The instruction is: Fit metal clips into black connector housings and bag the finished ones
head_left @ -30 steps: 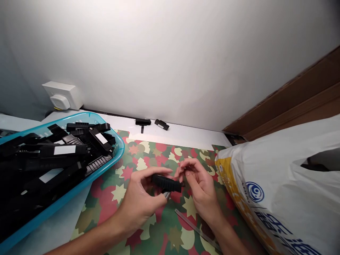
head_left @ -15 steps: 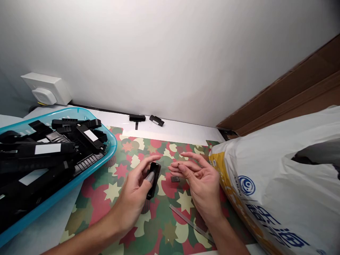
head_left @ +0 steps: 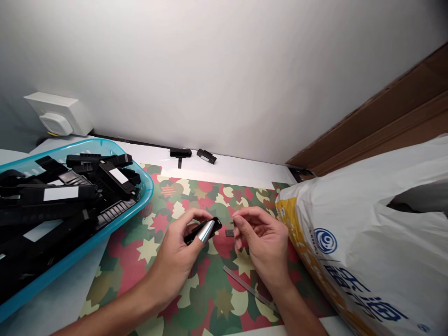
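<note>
My left hand (head_left: 180,247) grips a small black plastic case (head_left: 216,225), tilted with its far end raised to the right. On that thumb's tip sits a shiny silver cap-like cover (head_left: 207,231), pressed along the case. To the right, my right hand (head_left: 264,238) is closed in a pinch, thumb against forefinger. A tiny dark thing seems to poke out at its fingertips, too small to name. Between the hands, a small dark grey rectangular piece (head_left: 229,233) lies on the patterned mat (head_left: 220,305). A clear narrow strip (head_left: 248,288) lies below my right hand.
A blue plastic basket (head_left: 147,191) full of black plastic parts stands at left. By the wall lie two black parts, one (head_left: 180,153) with a tab and one (head_left: 206,156) labelled. A white plastic bag (head_left: 350,210) bulges at right, near cardboard (head_left: 378,121). A socket box (head_left: 58,112) is on the wall.
My left hand has turned the black case from near upright to a slant rising rightward. The right hand's fingers, stretched out before, have curled into a pinch.
</note>
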Demonstrator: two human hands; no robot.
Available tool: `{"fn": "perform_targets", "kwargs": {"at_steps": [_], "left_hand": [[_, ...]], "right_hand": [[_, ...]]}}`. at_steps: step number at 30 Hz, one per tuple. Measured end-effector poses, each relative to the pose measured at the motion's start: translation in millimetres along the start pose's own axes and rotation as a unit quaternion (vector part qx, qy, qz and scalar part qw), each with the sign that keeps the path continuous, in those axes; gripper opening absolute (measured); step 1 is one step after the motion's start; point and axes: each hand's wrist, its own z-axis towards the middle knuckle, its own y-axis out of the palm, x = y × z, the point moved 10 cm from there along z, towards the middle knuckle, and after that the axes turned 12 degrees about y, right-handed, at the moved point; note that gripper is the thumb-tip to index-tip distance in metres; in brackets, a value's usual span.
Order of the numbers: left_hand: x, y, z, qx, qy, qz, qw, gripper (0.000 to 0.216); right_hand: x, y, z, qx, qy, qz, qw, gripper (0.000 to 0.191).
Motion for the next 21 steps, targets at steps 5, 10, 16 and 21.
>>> {"fn": "perform_targets", "kwargs": {"at_steps": [5, 10, 16, 21], "left_hand": [[5, 0, 2, -0.004, 0.021, 0.012, 1.0, 0.027], [7, -2, 4, 0.003, 0.037, 0.029, 0.999, 0.022], [2, -1, 2, -0.002, 0.027, 0.023, 0.999, 0.037], [-3, -2, -2, 0.014, -0.004, 0.005, 1.0, 0.039]], "right_hand": [[0, 6, -2, -0.027, 0.013, 0.027, 0.999, 0.019], [-3, 4, -1, -0.03, -0.015, 0.066, 0.997, 0.011], [-14, 7, -8, -0.066, -0.067, 0.074, 0.993, 0.01], [-21, 16, -16, -0.13, -0.081, 0.039, 0.987, 0.023]]}}
